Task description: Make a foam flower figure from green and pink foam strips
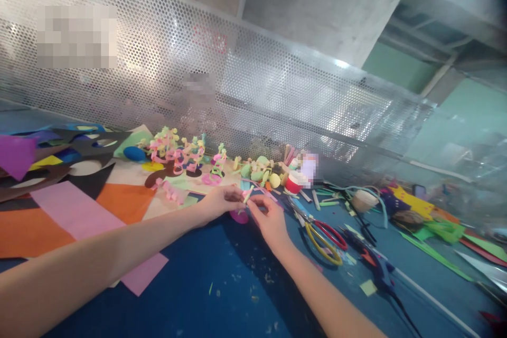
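My left hand (222, 202) and my right hand (270, 219) meet over the blue table, fingertips almost touching. Both pinch a small pale yellow-green paper strip (249, 194) that tilts up between them. Just under my fingers lies a bright pink paper disc (240, 217), partly hidden by my left hand; whether the strip is joined to it I cannot tell. To the right of my right hand rest scissors (327, 237) with one red and one yellow handle. A blue hot glue gun (378, 269) lies farther right, its cable running toward the front.
Curled paper figures (178, 150) stand along the back, beside a red and white tub (293, 182). Orange paper (129, 202) and pink paper (75, 203) cover the left side. A perforated metal panel (269, 79) rises behind the table. Green strips (435, 256) lie at right.
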A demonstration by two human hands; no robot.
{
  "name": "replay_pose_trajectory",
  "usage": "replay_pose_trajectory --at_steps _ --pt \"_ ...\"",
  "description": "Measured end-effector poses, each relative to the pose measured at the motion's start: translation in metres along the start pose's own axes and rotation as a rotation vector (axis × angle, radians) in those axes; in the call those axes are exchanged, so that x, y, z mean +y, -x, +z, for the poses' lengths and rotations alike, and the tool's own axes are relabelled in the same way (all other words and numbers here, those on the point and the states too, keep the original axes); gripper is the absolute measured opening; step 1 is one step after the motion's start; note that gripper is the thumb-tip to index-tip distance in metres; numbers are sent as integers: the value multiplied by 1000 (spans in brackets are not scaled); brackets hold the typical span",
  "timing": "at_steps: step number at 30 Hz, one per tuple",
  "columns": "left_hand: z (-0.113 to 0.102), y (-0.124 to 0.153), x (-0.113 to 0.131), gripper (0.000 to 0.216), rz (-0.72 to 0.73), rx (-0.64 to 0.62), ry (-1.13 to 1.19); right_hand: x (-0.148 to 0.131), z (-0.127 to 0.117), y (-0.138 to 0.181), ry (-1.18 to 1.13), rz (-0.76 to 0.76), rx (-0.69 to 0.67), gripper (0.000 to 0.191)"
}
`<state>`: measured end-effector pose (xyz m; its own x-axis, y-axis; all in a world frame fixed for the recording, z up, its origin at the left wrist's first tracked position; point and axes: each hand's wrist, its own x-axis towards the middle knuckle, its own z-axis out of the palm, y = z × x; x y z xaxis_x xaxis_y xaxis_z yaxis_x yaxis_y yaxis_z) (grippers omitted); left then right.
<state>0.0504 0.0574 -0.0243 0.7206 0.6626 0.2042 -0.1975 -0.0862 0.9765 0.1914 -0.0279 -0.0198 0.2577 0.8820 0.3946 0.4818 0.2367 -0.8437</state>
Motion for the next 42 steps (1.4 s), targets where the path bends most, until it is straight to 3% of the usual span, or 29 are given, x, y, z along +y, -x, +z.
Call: replay_pose_trajectory --at_steps 21,28,42 --pt "-3 2 -6 29 43 22 6 8 5 -2 -132 -42 -44 22" --pt "-4 1 -10 39 50 13 -6 8 6 -1 -153 -41 -60 22" --pt "-3 2 -8 32 65 -17 -28 11 7 -1 -170 -55 7 22"
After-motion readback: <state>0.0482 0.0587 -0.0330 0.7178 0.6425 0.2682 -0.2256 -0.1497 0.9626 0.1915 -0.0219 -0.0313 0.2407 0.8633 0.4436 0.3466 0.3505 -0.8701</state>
